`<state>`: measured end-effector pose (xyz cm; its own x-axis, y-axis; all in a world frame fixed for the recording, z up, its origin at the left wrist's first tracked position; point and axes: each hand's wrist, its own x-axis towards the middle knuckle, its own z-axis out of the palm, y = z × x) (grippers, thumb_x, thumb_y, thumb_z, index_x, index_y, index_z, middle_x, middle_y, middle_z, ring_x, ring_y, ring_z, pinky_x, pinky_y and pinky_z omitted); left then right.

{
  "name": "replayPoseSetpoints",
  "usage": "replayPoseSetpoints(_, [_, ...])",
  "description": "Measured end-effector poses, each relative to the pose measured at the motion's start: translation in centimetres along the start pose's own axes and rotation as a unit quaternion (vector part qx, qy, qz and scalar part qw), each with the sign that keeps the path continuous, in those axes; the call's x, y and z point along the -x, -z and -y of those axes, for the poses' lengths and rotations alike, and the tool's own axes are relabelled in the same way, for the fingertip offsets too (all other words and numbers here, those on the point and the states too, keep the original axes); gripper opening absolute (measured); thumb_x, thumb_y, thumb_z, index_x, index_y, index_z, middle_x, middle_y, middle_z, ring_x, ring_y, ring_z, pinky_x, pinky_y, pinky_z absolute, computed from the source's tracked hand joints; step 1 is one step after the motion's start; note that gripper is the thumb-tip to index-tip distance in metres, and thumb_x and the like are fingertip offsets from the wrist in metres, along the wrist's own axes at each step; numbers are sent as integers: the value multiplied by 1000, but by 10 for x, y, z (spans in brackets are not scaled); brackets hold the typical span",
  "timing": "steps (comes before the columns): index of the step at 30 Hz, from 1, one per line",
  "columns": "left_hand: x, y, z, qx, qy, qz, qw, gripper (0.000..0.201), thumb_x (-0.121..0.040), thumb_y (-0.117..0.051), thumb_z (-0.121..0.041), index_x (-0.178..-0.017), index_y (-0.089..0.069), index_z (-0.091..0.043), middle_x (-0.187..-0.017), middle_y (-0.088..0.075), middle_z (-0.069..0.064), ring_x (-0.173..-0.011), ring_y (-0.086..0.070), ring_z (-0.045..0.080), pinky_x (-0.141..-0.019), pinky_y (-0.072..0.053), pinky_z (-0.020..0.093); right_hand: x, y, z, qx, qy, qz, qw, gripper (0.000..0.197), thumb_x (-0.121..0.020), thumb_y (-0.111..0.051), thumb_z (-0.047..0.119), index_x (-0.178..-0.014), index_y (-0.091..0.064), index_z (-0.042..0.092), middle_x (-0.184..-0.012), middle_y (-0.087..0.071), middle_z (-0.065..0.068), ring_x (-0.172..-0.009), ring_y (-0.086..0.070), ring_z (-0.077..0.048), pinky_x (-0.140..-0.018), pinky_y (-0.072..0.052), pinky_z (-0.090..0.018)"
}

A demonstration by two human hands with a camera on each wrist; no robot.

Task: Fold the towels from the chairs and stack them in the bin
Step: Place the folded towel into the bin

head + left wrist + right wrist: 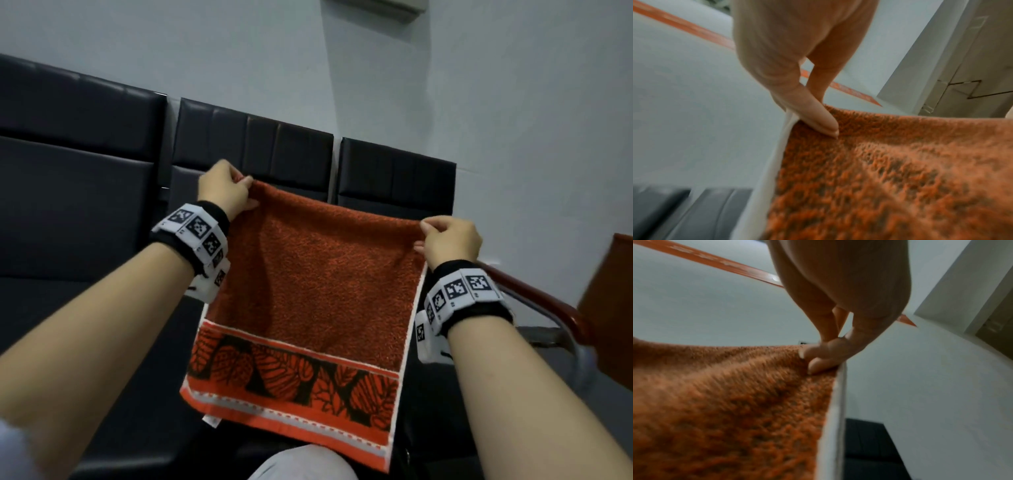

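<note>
Black padded chairs (253, 144) line a pale grey wall (479, 85).

Rust-orange towel (318, 281), leaf-patterned band at 6 o'clock, hanging spread before dark chairs (253, 144), top corners pinched.

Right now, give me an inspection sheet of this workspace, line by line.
Surface: row of dark padded chairs, seats bare where visible.
Job's things: one orange towel with a leaf-pattern border, held up in the air by its top edge; bin not in view.
Clutter: nothing seen.
Hands: left hand pinches the top left corner; right hand pinches the top right corner.
Cables: nothing seen.
Surroundings: pale wall behind; reddish wooden armrest at right.
</note>
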<state>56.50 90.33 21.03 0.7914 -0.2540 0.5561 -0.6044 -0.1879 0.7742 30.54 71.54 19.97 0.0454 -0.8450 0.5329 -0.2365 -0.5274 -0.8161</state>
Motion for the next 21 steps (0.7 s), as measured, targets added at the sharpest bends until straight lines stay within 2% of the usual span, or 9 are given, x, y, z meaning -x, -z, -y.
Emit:
replayPoseSetpoints(2, [0,-13,22,-19,25,40,999,26,-90,-64,-19,-74,-44,-17,-90,-53,7,-83,-50,16,-56,-33,13,0,-20,-18,21,-8,19,1000,28,-84,-67,15,-60,-68,30,-82,-73,-3,-81,-71,-25,-82,-58,-41])
replayPoseSetpoints(4, [-1,-26,42,-25,36,68,997,16,-92,-58,-20,-85,-46,-13,-93,-57,11,-89,-57,23,-70,-42,23,8,-36,-30,38,-20,43,998,15,-88,-65,13,-81,-76,21,-92,-73,-4,-92,-68,-22,-90,-54,-35])
replayPoseSetpoints(6, [1,-36,59,-38,59,85,994,13,-95,-52,-22,-91,-45,-12,-97,-59,16,-95,-59,30,-81,-46,33,14,-47,-44,39,-36,58,997,14,-90,-63,11,-93,-77,13,-96,-72,-6,-96,-67,-22,-90,-50,-27])
replayPoseSetpoints(10, [14,-51,88,-80,111,125,983,13,-95,-50,-21,-94,-46,-9,-108,-61,22,-104,-58,36,-86,-44,35,31,-60,-70,61,-92,115,987,15,-91,-62,12,-97,-76,12,-100,-71,-6,-100,-64,-22,-82,-42,-19])
replayPoseSetpoints(12, [20,-55,104,-104,145,149,973,20,-94,-52,-23,-102,-54,-5,-112,-61,22,-108,-57,36,-88,-44,34,41,-64,-84,83,-122,154,977,14,-89,-64,14,-91,-77,15,-100,-72,-7,-100,-65,-24,-84,-45,-20])
replayPoseSetpoints(14, [27,-59,117,-123,179,177,960,26,-92,-56,-25,-103,-61,-3,-110,-65,20,-106,-60,34,-87,-47,33,51,-66,-98,99,-153,185,966,14,-86,-64,16,-79,-76,19,-95,-73,-8,-96,-67,-26,-87,-51,-26])
replayPoseSetpoints(18, [44,-60,136,-153,234,241,929,26,-84,-62,-31,-80,-65,-5,-91,-68,18,-94,-66,34,-79,-52,34,63,-75,-134,121,-215,290,925,16,-80,-71,26,-83,-75,11,-94,-72,-8,-94,-66,-26,-90,-51,-30])
replayPoseSetpoints(20, [55,-60,142,-186,256,283,905,26,-83,-64,-29,-83,-64,-3,-86,-67,17,-84,-68,32,-70,-53,31,72,-76,-145,101,-254,347,897,21,-73,-75,29,-75,-71,8,-84,-71,-9,-80,-67,-25,-87,-55,-36])
replayPoseSetpoints(21, [61,-60,144,-199,266,299,895,24,-84,-64,-25,-85,-62,-1,-82,-66,15,-74,-66,28,-62,-51,27,77,-74,-145,95,-268,372,883,22,-79,-73,27,-77,-68,7,-78,-67,-8,-71,-63,-21,-81,-55,-35])
